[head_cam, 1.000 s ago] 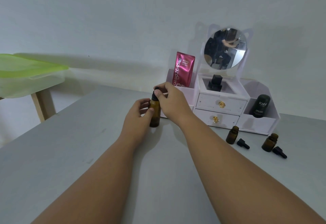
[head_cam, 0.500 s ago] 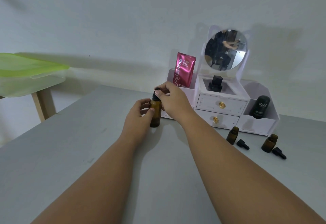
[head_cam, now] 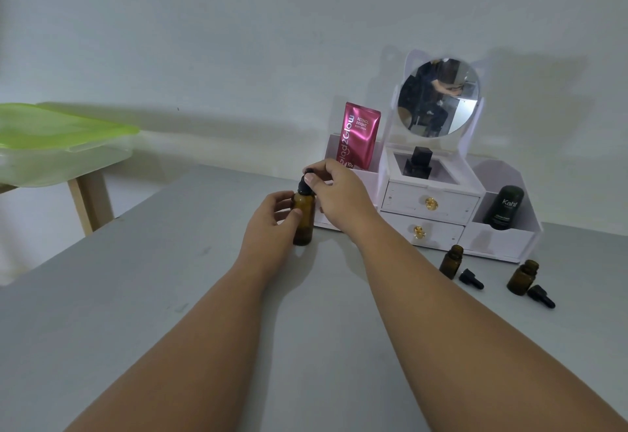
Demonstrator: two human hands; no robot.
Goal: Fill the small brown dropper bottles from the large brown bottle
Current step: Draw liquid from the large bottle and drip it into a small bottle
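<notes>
The large brown bottle (head_cam: 303, 220) stands upright on the grey table (head_cam: 170, 295), in front of the white organiser. My left hand (head_cam: 272, 224) grips its body from the left. My right hand (head_cam: 339, 193) pinches the black dropper cap (head_cam: 304, 184) on its neck from above. Two small brown dropper bottles (head_cam: 451, 261) (head_cam: 522, 277) stand uncapped at the right. A black dropper cap (head_cam: 471, 278) (head_cam: 541, 295) lies on the table beside each one.
A white organiser (head_cam: 431, 207) with a round mirror (head_cam: 438, 97), two drawers, a pink sachet (head_cam: 358, 141) and a dark Kahf bottle (head_cam: 503, 207) stands against the wall. A green-lidded plastic box (head_cam: 57, 146) sits on a wooden stand at the left.
My hands have stayed on the large bottle and its cap; the right hand's fingers have shifted slightly around the cap. The bottle has not moved.
</notes>
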